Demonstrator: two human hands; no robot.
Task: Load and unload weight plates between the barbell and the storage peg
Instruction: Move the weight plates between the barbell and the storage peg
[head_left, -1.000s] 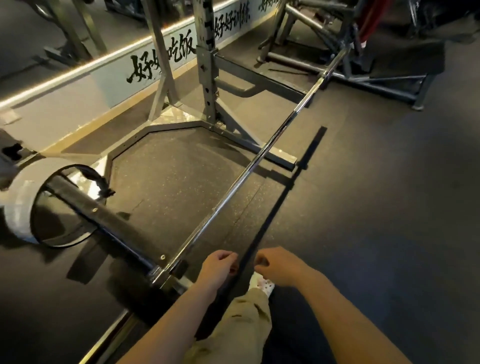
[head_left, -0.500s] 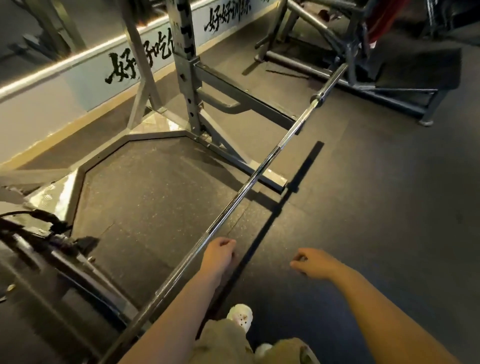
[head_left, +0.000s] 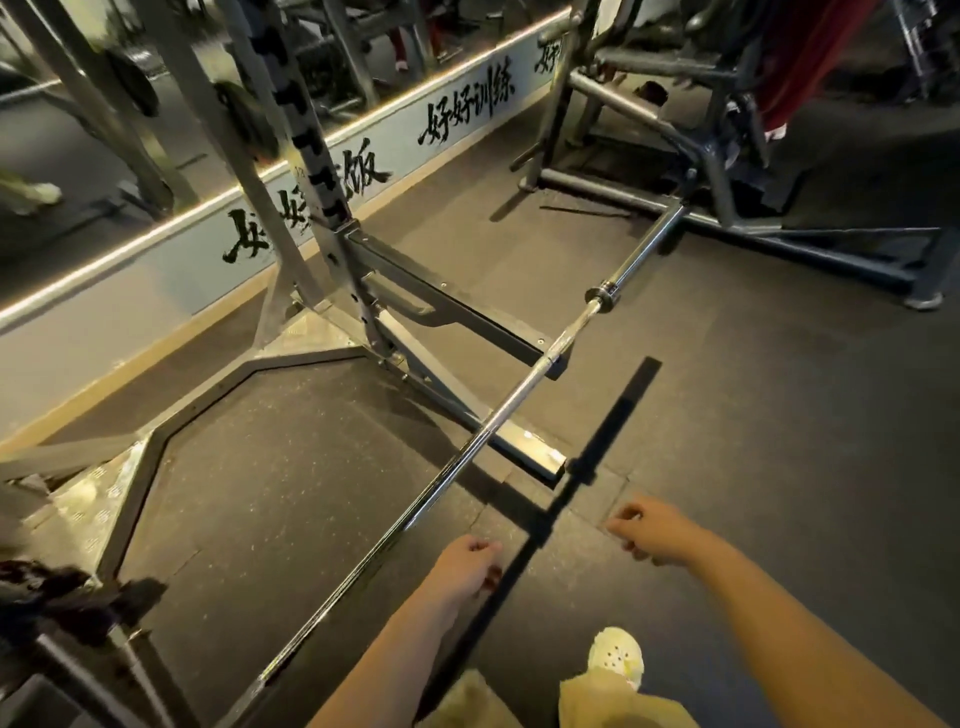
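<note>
The barbell (head_left: 470, 451) is bright chrome, running from 7 o'clock toward 1 o'clock. The floor (head_left: 779, 441) is black rubber flecked with pale specks. The rack (head_left: 322, 218) at 11 o'clock is dull grey steel; its base plate (head_left: 91, 512) at 9 o'clock is silver with a raised tread pattern. Along the top, a pale blue-grey band (head_left: 182, 260) carries black brush-stroke characters, above a tan skirting strip (head_left: 171, 345). At 5 o'clock, a shoe (head_left: 615, 657) is cream with small holes, and the trousers (head_left: 613, 701) are pale khaki. Red cloth (head_left: 800, 62) hangs at 1 o'clock.
</note>
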